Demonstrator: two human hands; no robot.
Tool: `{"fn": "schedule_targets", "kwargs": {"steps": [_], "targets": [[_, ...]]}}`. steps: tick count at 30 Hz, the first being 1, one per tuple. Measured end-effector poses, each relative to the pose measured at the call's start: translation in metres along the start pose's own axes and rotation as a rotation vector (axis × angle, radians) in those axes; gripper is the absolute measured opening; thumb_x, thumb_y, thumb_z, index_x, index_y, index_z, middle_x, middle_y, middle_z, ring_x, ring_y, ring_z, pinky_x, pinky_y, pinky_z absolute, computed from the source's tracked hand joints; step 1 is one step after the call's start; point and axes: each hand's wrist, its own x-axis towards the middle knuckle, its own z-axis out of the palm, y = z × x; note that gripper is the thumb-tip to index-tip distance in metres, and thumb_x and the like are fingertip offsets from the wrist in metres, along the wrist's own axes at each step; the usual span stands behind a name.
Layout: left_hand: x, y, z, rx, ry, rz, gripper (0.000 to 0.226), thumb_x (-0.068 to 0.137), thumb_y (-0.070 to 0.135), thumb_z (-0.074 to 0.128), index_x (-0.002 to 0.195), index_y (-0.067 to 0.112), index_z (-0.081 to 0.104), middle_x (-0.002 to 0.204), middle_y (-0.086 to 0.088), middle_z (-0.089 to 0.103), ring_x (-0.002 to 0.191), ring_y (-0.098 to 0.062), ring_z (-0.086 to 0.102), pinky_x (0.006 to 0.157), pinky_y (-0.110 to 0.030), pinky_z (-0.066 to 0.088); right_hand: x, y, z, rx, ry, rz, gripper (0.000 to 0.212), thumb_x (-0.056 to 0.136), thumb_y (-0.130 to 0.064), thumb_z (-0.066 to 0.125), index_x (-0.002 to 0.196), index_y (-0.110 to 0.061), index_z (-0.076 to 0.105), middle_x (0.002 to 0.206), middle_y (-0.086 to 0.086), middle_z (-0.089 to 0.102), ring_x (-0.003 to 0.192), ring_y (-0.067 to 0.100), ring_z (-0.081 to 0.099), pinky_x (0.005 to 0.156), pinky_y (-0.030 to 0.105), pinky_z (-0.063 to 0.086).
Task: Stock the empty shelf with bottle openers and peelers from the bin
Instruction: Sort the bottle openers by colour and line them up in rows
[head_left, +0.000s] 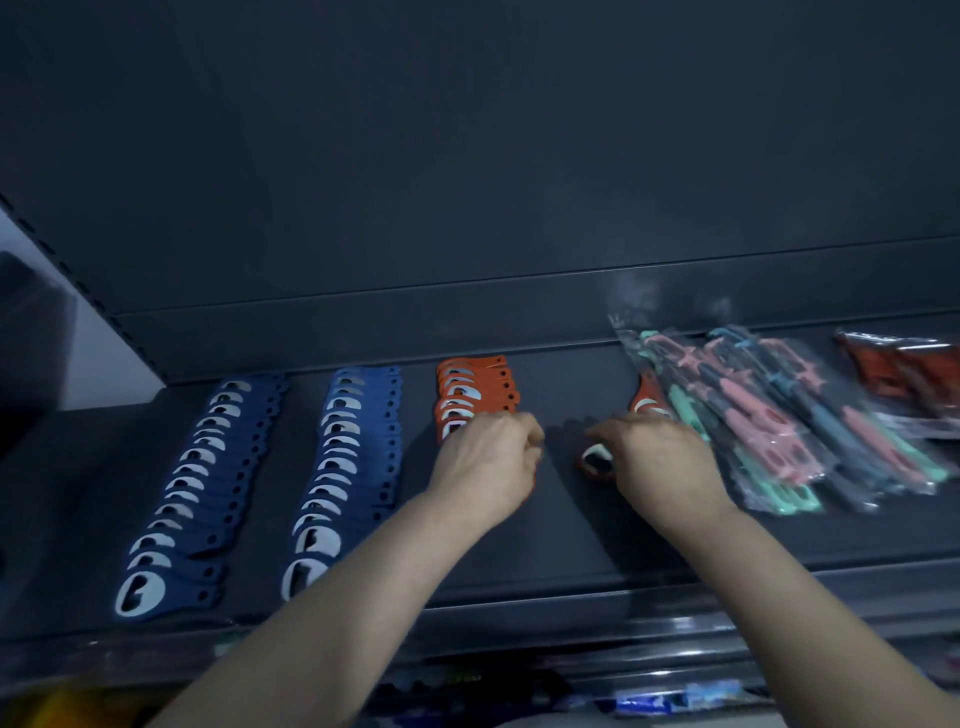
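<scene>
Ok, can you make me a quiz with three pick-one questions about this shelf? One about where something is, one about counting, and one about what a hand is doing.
1. Where do the bagged peelers lie on the shelf?
A) at the left end
B) in the middle
C) at the right

2. How many rows of blue bottle openers are there?
A) one
B) two
C) four

3. What is the right hand doing?
A) gripping an orange bottle opener
B) lying flat on bare shelf
C) lifting a bag

Answers:
1 C, the bags are piled at the right, past the right hand.
2 B, two long blue rows lie left of the orange row.
3 A, its fingers curl over the opener, whose head peeks out.
</scene>
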Motion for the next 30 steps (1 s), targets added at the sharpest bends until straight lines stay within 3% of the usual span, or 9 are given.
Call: {"fn": "schedule_targets", "kwargs": {"steps": [4, 6, 8, 13, 18, 23, 27, 30], "targets": [[0.008, 0.042, 0.019, 0.232, -0.050, 0.000, 0.030, 0.093, 0.042, 0.054, 0.109, 0.018, 0.063, 0.110, -0.005, 0.064, 0.105, -0.028, 0.058, 0.082, -0.036, 0.047, 0.000, 0.039, -0.003, -0.048, 0.071, 0.237, 0.018, 0.087, -0.035, 0.056, 0.098, -0.024, 0.065, 0.092, 0.001, 0.069, 0.090, 0.025, 0.065, 0.062, 0.027, 0.040], [0.014, 0.056, 0.027, 0.279, -0.059, -0.046, 0.038, 0.092, 0.048, 0.053, 0.107, 0.015, 0.062, 0.110, -0.007, 0.062, 0.105, -0.029, 0.056, 0.080, -0.035, 0.044, 0.006, 0.049, -0.001, -0.028, 0.032, 0.307, 0.035, 0.087, -0.051, 0.054, 0.097, -0.020, 0.064, 0.094, 0.003, 0.070, 0.090, 0.024, 0.067, 0.063, 0.027, 0.042], [0.019, 0.065, 0.033, 0.285, -0.074, -0.091, 0.045, 0.089, 0.053, 0.055, 0.108, 0.014, 0.062, 0.112, -0.009, 0.060, 0.107, -0.030, 0.055, 0.083, -0.036, 0.045, 0.013, 0.053, 0.002, -0.002, -0.027, 0.304, 0.042, 0.081, -0.056, 0.060, 0.099, -0.019, 0.061, 0.098, 0.004, 0.069, 0.093, 0.024, 0.066, 0.064, 0.027, 0.042], [0.027, 0.071, 0.043, 0.249, -0.109, -0.175, 0.053, 0.082, 0.054, 0.066, 0.114, 0.012, 0.057, 0.118, -0.008, 0.056, 0.113, -0.028, 0.052, 0.089, -0.037, 0.046, 0.020, 0.064, 0.003, 0.146, -0.105, 0.318, 0.030, 0.079, -0.030, 0.066, 0.104, -0.017, 0.056, 0.101, 0.005, 0.067, 0.093, 0.026, 0.065, 0.062, 0.027, 0.041], [0.028, 0.067, 0.041, 0.122, -0.069, -0.261, 0.057, 0.075, 0.046, 0.077, 0.114, 0.015, 0.050, 0.112, -0.004, 0.061, 0.101, -0.024, 0.060, 0.081, -0.035, 0.050, 0.022, 0.078, 0.002, 0.267, -0.169, 0.276, 0.030, 0.079, -0.030, 0.069, 0.107, -0.023, 0.061, 0.102, 0.002, 0.067, 0.096, 0.025, 0.063, 0.070, 0.030, 0.049], [0.018, 0.057, 0.034, 0.019, -0.090, -0.323, 0.059, 0.065, 0.044, 0.084, 0.113, 0.021, 0.059, 0.112, 0.000, 0.058, 0.105, -0.021, 0.053, 0.087, -0.035, 0.049, 0.019, 0.071, 0.001, 0.346, -0.074, 0.166, 0.023, 0.082, -0.035, 0.068, 0.105, -0.035, 0.065, 0.103, -0.005, 0.069, 0.099, 0.022, 0.063, 0.075, 0.030, 0.049], [-0.007, 0.049, 0.030, 0.029, 0.000, -0.231, 0.044, 0.072, 0.033, 0.080, 0.109, 0.025, 0.056, 0.104, 0.005, 0.060, 0.097, -0.017, 0.057, 0.078, -0.029, 0.047, 0.014, 0.053, -0.007, 0.433, 0.033, 0.070, 0.018, 0.085, -0.035, 0.066, 0.102, -0.036, 0.066, 0.098, -0.008, 0.069, 0.098, 0.020, 0.062, 0.075, 0.031, 0.048], [-0.039, 0.028, 0.025, -0.002, 0.058, -0.147, 0.036, 0.079, 0.025, 0.073, 0.112, 0.028, 0.058, 0.107, 0.008, 0.060, 0.098, -0.012, 0.057, 0.079, -0.026, 0.045, 0.005, 0.033, -0.005, 0.491, 0.081, 0.002, 0.016, 0.083, -0.032, 0.068, 0.099, -0.035, 0.067, 0.093, -0.011, 0.069, 0.095, 0.016, 0.062, 0.074, 0.029, 0.048]]}}
